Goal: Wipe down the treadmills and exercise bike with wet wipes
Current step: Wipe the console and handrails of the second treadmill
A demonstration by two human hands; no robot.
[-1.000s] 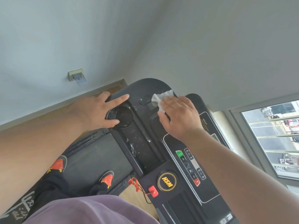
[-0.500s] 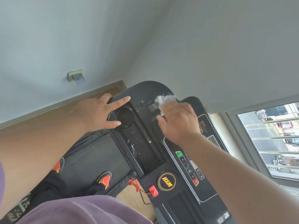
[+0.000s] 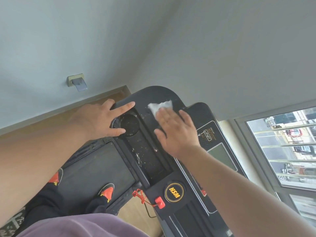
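The black treadmill console (image 3: pixel 171 170) runs from the top centre down to the lower right, speckled with white dust in its tray. A white wet wipe (image 3: pixel 159 106) lies on the console's far end. My right hand (image 3: pixel 177 132) presses it flat with straight fingers. My left hand (image 3: pixel 100 118) rests open on the console's left edge, fingers spread around the round cup holder (image 3: pixel 129 124).
The treadmill belt (image 3: pixel 95 168) lies below with my feet in orange-and-black shoes (image 3: pixel 106 192) on it. A red safety key (image 3: pixel 159 202) with cord hangs by the HSM logo. A window (image 3: pixel 282 147) is at right, a wall socket (image 3: pixel 76 80) at upper left.
My right hand has slid the wipe up toward the far end of the console and its fingers have flattened. My left hand has stayed by the cup holder.
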